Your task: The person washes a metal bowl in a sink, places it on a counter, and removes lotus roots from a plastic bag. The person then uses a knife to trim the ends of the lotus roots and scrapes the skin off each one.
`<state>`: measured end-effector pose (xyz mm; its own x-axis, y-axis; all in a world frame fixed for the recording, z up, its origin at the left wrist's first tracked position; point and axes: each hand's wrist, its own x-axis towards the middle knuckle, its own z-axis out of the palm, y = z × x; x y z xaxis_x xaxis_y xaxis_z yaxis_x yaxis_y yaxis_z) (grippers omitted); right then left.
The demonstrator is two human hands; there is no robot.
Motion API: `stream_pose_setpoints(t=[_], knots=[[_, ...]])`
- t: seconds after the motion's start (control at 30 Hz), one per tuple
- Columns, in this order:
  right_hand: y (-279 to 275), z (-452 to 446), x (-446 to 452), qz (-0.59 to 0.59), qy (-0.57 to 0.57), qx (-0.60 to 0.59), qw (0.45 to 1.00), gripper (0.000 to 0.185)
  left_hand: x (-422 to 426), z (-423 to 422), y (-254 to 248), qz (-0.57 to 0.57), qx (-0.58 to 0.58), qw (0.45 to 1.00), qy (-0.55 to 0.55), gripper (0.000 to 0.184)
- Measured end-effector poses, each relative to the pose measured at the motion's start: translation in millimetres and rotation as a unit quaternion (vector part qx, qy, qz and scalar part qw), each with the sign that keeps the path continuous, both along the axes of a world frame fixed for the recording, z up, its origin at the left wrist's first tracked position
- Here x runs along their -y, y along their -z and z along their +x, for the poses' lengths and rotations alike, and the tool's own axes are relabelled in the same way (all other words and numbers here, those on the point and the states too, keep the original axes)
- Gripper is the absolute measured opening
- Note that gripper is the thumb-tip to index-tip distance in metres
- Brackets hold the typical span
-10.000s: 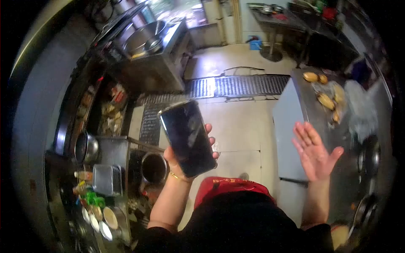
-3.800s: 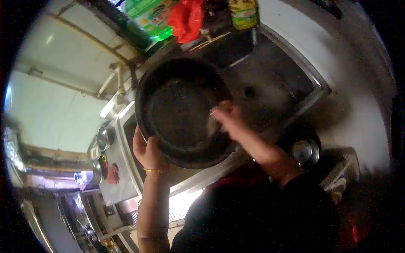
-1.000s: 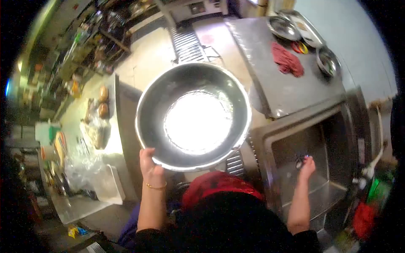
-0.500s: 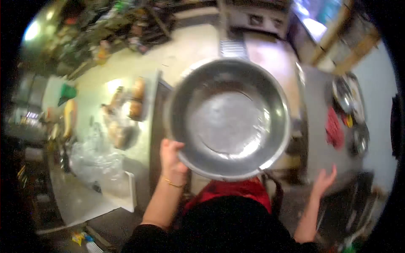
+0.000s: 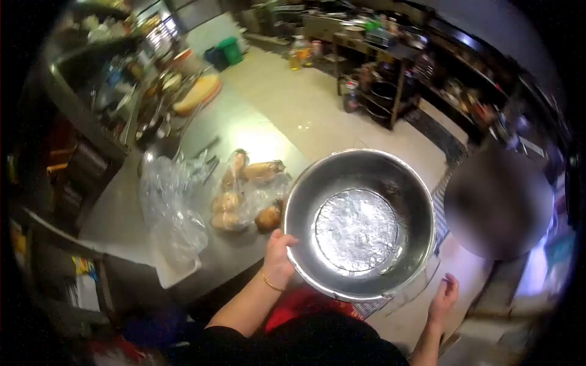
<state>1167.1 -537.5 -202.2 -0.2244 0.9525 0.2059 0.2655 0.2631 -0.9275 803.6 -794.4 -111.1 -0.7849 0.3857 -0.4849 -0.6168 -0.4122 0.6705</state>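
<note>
A wide, round stainless steel basin [image 5: 357,229] hangs in front of my body, tilted so that its shiny inside faces me. My left hand [image 5: 279,255] is closed on the basin's left rim, with the thumb over the edge. My right hand [image 5: 444,299] is apart from the basin, low on its right side; it holds nothing and its fingers are loosely bent and apart. Just beyond the left rim, clear plastic bags with brownish root vegetables [image 5: 226,210] lie on the steel table [image 5: 238,250].
A crumpled clear plastic bag [image 5: 171,207] covers a white tray [image 5: 177,277] on the table. Behind it lies a yellowish cutting board [image 5: 198,94]. A green bin [image 5: 230,50] and oil bottles [image 5: 299,53] stand farther back. A person, blurred, is at the right.
My view has turned left, bringing more of the table and room into sight. The basin is still in my left hand, lower in view. My right hand stays apart from it, its fingers more bent.
</note>
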Motion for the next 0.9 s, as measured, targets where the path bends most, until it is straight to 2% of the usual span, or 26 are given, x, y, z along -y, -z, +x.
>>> stream_pose_setpoints(t=[0.1, 0.13, 0.17, 0.2, 0.23, 0.27, 0.3, 0.33, 0.37, 0.4, 0.43, 0.47, 0.57, 0.7, 0.8, 0.9], knots=[[-28.7, -104.0, -88.4, 0.045, -0.183, 0.143, 0.972, 0.026, -21.7, -40.1, 20.0, 0.018, 0.005, 0.998, -0.067, 0.021], [-32.3, -133.0, -108.3, 0.052, -0.223, 0.211, 0.950, 0.027, -37.5, -45.0, -2.9, 0.006, 0.038, 0.993, -0.107, 0.024], [-23.0, -157.6, -134.2, 0.067, -0.255, 0.276, 0.924, 0.028, -49.6, -60.5, 6.8, 0.032, 0.041, 0.990, -0.127, 0.027], [32.6, -167.3, -183.8, -0.111, -0.253, 0.273, 0.921, 0.034, -62.5, -77.7, 19.2, 0.057, 0.051, 0.987, -0.139, 0.031], [0.8, -202.9, -187.2, -0.019, -0.303, 0.405, 0.863, 0.040, -80.3, -92.8, 15.4, 0.071, 0.067, 0.982, -0.163, 0.033], [38.2, -212.6, -220.4, 0.135, -0.319, 0.483, 0.804, 0.049, -98.5, -111.7, 23.6, 0.083, 0.063, 0.979, -0.174, 0.041], [99.2, -204.4, -267.4, 0.150, -0.366, 0.411, 0.821, 0.046, -117.9, -133.0, 41.7, 0.105, 0.048, 0.976, -0.185, 0.042], [86.9, -218.9, -277.4, 0.010, -0.360, 0.489, 0.794, 0.038, -139.4, -155.8, 61.1, 0.118, 0.028, 0.976, -0.181, 0.040], [87.2, -209.7, -290.0, 0.011, -0.451, 0.495, 0.742, 0.037, -158.1, -161.4, 78.5, 0.119, 0.026, 0.977, -0.175, 0.038], [111.7, -188.5, -327.5, -0.051, -0.509, 0.517, 0.687, 0.031, -181.3, -164.0, 54.1, 0.116, 0.079, 0.977, -0.158, 0.034], [107.7, -192.1, -343.9, -0.098, -0.486, 0.548, 0.674, 0.030, -203.7, -173.9, 25.5, 0.113, 0.123, 0.976, -0.141, 0.030], [103.8, -207.5, -358.2, -0.120, -0.452, 0.565, 0.680, 0.030, -218.1, -175.0, 39.5, 0.104, 0.163, 0.974, -0.117, 0.030], [99.3, -269.3, -425.1, -0.140, -0.395, 0.580, 0.699, 0.029, -253.0, -211.7, 52.4, 0.112, 0.181, 0.964, -0.160, 0.031], [95.3, -368.1, -528.2, -0.105, -0.387, 0.563, 0.722, 0.029, -291.7, -248.6, 53.4, 0.073, 0.135, 0.951, -0.269, 0.030], [94.0, -449.5, -619.1, -0.052, -0.397, 0.529, 0.748, 0.028, -321.4, -283.0, 34.1, 0.079, 0.072, 0.917, -0.385, 0.030], [86.7, -532.1, -700.7, -0.024, -0.387, 0.462, 0.798, 0.028, -350.3, -301.5, -7.4, 0.080, 0.064, 0.849, -0.518, 0.030]])
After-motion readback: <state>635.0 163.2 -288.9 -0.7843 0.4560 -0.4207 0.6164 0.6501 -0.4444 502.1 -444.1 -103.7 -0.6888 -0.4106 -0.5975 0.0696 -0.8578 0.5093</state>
